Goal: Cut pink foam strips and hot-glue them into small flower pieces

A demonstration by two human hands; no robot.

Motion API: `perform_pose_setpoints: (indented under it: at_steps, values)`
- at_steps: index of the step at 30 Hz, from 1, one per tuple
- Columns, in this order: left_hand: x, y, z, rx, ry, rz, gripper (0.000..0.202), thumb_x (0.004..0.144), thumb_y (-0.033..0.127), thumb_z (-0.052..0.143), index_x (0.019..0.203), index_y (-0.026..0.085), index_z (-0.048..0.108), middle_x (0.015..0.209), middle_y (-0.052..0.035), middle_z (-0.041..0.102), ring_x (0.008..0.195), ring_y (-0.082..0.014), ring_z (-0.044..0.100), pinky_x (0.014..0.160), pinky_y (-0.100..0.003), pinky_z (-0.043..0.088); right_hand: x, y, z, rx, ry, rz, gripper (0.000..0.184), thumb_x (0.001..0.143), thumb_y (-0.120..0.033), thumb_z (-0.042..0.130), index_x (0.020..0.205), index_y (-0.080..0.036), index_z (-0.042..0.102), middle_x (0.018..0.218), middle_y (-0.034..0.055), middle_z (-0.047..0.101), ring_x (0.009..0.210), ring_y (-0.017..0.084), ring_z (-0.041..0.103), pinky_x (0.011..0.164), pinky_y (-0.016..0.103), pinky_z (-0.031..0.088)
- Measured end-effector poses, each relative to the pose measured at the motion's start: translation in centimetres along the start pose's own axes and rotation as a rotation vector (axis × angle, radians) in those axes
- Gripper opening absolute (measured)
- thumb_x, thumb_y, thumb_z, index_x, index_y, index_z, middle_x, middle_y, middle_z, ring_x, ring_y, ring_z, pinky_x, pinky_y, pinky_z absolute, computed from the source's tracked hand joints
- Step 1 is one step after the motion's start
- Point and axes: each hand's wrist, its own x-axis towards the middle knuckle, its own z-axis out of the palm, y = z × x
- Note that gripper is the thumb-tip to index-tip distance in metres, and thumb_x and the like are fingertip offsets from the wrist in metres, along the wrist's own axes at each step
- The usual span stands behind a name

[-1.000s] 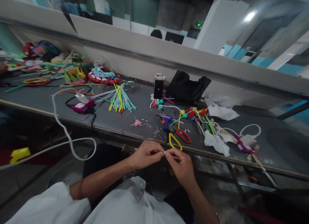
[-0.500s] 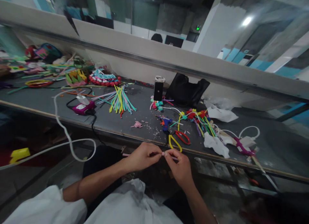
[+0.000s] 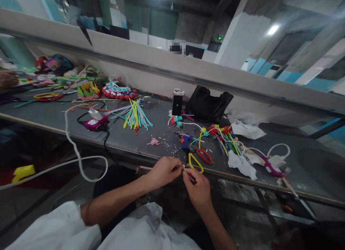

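My left hand (image 3: 164,171) and my right hand (image 3: 196,187) meet just below the front edge of the dark worktable (image 3: 151,129). Both pinch a thin pink pipe cleaner (image 3: 144,167), whose free end sticks out to the left of my left hand. The fingertips of the two hands touch around it. Scissors with one yellow and one red handle (image 3: 198,158) lie on the table just beyond my hands, next to a small blue glue gun (image 3: 185,139).
A fan of coloured pipe cleaners (image 3: 136,115) lies at centre left. A black phone (image 3: 177,104) stands upright beside a black bag (image 3: 208,104). Pipe-cleaner flowers (image 3: 222,133), crumpled white paper (image 3: 241,163), a magenta device (image 3: 94,123) with a white cable (image 3: 72,142).
My hands have stayed pinched together and risen slightly toward the table edge. The pink pipe cleaner's end now shows farther to the left of my left hand.
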Motion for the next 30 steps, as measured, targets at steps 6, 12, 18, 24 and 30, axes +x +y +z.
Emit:
perform_pose_setpoints:
  at_steps: [6, 12, 18, 24, 30]
  values:
    - [-0.1, 0.5, -0.6, -0.026, -0.040, 0.037, 0.018, 0.083, 0.015, 0.049, 0.072, 0.014, 0.063, 0.064, 0.0003, 0.060, 0.058, -0.0099, 0.052, 0.055, -0.019, 0.033, 0.0, -0.1, -0.3, 0.059, -0.019, 0.059, 0.018, 0.088, -0.027, 0.054, 0.083, -0.019, 0.070, 0.076, 0.0011, 0.070, 0.069, 0.014, 0.064, 0.065, 0.021, 0.047]
    - [-0.1, 0.2, 0.1, 0.096, -0.033, 0.029, 0.018, 0.083, 0.014, 0.050, 0.067, 0.015, 0.059, 0.062, 0.0000, 0.060, 0.058, -0.0108, 0.053, 0.055, -0.021, 0.032, -0.6, -0.6, -0.4, 0.031, -0.056, 0.054, 0.019, 0.087, -0.027, 0.053, 0.080, -0.019, 0.069, 0.071, -0.0002, 0.067, 0.063, 0.013, 0.059, 0.060, 0.021, 0.043]
    - [-0.1, 0.4, 0.1, 0.292, -0.100, 0.217, 0.012, 0.081, 0.016, 0.053, 0.070, 0.017, 0.059, 0.070, -0.0014, 0.063, 0.062, -0.0133, 0.055, 0.054, -0.024, 0.030, 0.0, -1.2, -2.4, -0.045, -0.059, -0.032, 0.019, 0.088, -0.025, 0.053, 0.078, -0.020, 0.068, 0.071, 0.0001, 0.066, 0.066, 0.014, 0.059, 0.064, 0.024, 0.043]
    - [-0.2, 1.4, -1.3, 0.034, -0.165, 0.459, 0.014, 0.085, 0.013, 0.049, 0.086, 0.017, 0.063, 0.071, -0.0020, 0.061, 0.063, -0.0112, 0.053, 0.059, -0.022, 0.037, 2.3, -0.9, -4.3, 0.069, -0.107, -0.023, 0.017, 0.087, -0.026, 0.057, 0.074, -0.021, 0.067, 0.071, -0.0005, 0.068, 0.068, 0.014, 0.061, 0.068, 0.023, 0.044]
    - [-0.3, 1.3, -1.0, -0.242, 0.026, 0.300, 0.018, 0.089, 0.019, 0.052, 0.084, 0.012, 0.068, 0.064, -0.0017, 0.062, 0.058, -0.0089, 0.054, 0.057, -0.019, 0.038, 1.7, 0.7, -2.4, 0.251, -0.137, 0.151, 0.023, 0.084, -0.035, 0.060, 0.071, -0.018, 0.067, 0.063, -0.0011, 0.062, 0.058, 0.013, 0.054, 0.056, 0.022, 0.041]
